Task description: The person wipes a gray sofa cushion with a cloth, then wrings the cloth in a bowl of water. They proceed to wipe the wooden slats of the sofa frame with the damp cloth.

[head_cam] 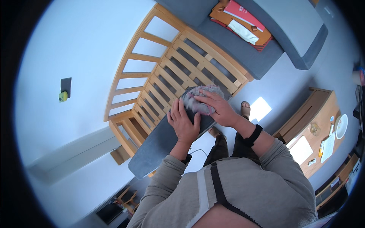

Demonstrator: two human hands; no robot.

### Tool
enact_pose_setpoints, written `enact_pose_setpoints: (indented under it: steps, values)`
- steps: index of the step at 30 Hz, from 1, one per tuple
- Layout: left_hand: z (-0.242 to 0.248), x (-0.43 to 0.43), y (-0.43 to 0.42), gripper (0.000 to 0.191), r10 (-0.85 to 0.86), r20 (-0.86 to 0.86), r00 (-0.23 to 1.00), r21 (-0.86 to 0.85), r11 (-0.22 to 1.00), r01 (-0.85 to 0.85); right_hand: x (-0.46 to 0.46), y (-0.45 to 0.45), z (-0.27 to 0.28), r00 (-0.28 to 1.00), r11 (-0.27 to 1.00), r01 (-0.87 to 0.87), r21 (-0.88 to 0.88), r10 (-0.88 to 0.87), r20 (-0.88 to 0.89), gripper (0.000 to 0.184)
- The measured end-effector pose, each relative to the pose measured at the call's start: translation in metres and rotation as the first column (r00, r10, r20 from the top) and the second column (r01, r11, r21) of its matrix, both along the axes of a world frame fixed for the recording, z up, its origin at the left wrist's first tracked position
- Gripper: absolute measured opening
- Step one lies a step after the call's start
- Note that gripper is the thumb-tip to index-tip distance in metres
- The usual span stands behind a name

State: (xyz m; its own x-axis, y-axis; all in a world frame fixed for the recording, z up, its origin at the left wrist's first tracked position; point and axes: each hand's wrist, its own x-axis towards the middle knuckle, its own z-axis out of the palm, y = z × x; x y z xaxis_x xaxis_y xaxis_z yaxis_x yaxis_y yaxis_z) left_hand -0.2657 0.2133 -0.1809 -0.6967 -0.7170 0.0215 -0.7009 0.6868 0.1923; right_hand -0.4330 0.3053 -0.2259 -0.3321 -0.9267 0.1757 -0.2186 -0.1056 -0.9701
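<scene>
A grey cushion (159, 142) with a dark, fabric-like cover lies tilted across the slatted wooden sofa frame (182, 64). My right hand (218, 108) holds a bunched, fluffy grey cloth (195, 98) with pink edging against the cushion's far end. The cloth hides that end of the cushion and part of my right fingers' contact. Just to the left, my left hand (184, 124) rests on the cushion's surface with its thumb spread and nothing seen in its grasp.
Beyond the bare slats, folded textiles and a red packet (243, 14) lie on a grey seat cushion (228, 42). To the right stands a wooden coffee table (302, 159) with a glass (315, 129), a white bowl (341, 126) and papers. A white wall (85, 42) borders the sofa back.
</scene>
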Motion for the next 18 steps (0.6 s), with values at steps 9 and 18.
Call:
enact_pose_setpoints:
  steps: [9, 18]
  values:
    - [0.001, -0.005, 0.019, 0.077, -0.010, 0.030, 1.000, -0.016, 1.000, 0.010, -0.013, 0.010, -0.089, 0.850, 0.994, -0.045, 0.102, -0.016, 0.527, 0.024]
    - [-0.011, 0.008, 0.020, 0.087, 0.075, 0.045, 0.996, 0.056, 0.995, -0.077, -0.006, -0.007, -0.316, 0.852, 0.974, -0.078, 0.212, -0.045, 0.522, 0.040]
